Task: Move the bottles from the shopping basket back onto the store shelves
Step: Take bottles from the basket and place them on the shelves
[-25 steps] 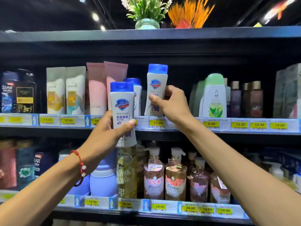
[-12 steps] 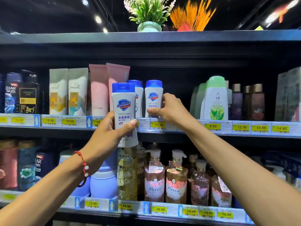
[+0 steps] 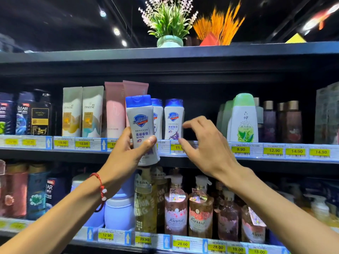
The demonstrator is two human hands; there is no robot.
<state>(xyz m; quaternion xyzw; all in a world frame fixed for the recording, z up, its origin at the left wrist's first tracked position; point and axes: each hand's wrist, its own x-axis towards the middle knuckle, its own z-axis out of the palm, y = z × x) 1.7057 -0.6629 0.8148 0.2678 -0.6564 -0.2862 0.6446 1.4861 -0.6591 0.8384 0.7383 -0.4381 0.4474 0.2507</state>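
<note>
Left hand (image 3: 126, 158): grips an upright Safeguard bottle (image 3: 142, 129) before the shelf edge (image 3: 275, 151)
Right hand (image 3: 203, 143): fingers loosely spread, empty; just beside shelved Safeguard bottle (image 3: 173, 120)

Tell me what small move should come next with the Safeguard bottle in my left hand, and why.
Probably lift the held Safeguard bottle over the price rail and stand it in the dark gap right of the shelved Safeguard bottle. The left hand grips it in front of that rail. The right hand is open, holding nothing.
</note>
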